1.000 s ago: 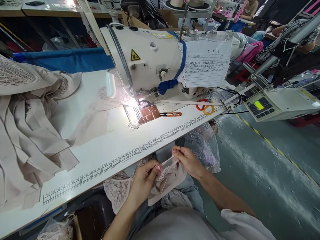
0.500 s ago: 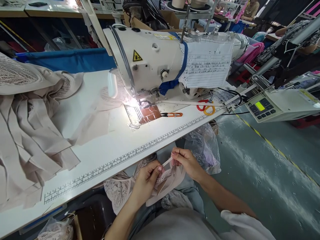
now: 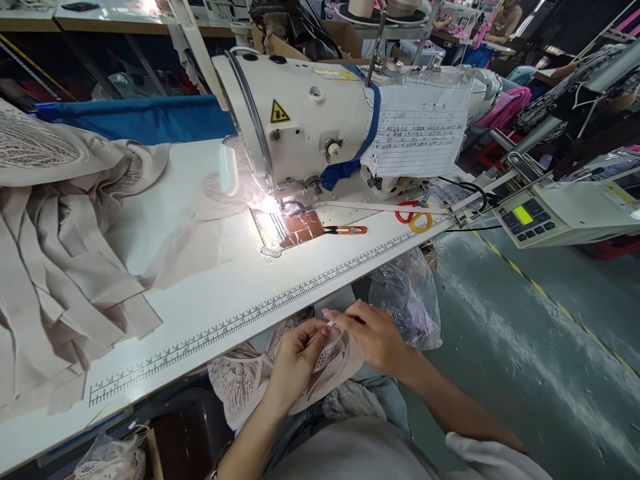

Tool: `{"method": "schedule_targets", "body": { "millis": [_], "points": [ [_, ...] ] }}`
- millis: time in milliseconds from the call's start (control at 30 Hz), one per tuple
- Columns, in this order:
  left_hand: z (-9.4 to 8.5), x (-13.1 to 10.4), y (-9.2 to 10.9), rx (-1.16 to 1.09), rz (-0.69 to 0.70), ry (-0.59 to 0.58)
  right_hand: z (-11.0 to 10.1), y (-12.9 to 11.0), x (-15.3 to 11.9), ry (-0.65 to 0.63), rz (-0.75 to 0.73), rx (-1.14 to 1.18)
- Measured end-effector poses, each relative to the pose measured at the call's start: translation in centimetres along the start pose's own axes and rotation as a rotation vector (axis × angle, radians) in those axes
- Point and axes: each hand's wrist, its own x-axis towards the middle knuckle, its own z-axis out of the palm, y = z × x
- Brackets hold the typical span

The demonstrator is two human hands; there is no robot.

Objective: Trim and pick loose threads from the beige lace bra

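Note:
Over my lap, below the table's front edge, lies a pale pink lace garment [image 3: 243, 383]. My left hand [image 3: 297, 360] pinches a narrow light strip of it between thumb and fingers. Close beside it, my right hand [image 3: 373, 337] reaches over the same strip, its fingertips almost touching my left thumb; whether it grips anything is hard to see. Above the hands stands a white sewing machine [image 3: 305, 120], its lamp lit at the needle, with pale pink fabric [image 3: 200, 207] lying by it.
A white table [image 3: 210, 287] with a printed ruler carries a heap of pink fabric [image 3: 55, 267] at left. Orange thread snips [image 3: 350, 230] and scissors [image 3: 421, 219] lie right of the needle. A control box [image 3: 530, 213] and a clear plastic bag [image 3: 410, 300] are at right.
My right hand has moved left and closer to my left hand, its fingers now over the strip. The strip stretched between the hands earlier is now mostly covered.

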Motion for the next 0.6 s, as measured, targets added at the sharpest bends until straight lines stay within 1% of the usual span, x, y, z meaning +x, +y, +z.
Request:
{"method": "schedule_targets", "body": {
  "millis": [67,167,267,433,600],
  "points": [
    [-0.09,0.03,-0.13,-0.016,0.007,0.002,0.13,-0.07,-0.12,-0.012,-0.044,-0.137],
    [-0.11,0.11,-0.01,-0.010,-0.004,0.010,0.23,-0.16,-0.19,-0.032,-0.024,-0.232],
    [-0.05,0.19,0.07,-0.019,-0.009,0.013,0.18,-0.19,-0.17,-0.054,-0.023,-0.250],
    [-0.03,0.17,-0.12,-0.058,-0.019,0.007,0.13,-0.28,-0.06,-0.043,-0.037,-0.251],
    [-0.06,0.00,-0.05,-0.050,-0.027,0.015,0.33,-0.29,-0.16,-0.055,-0.024,-0.248]
  ]
}}
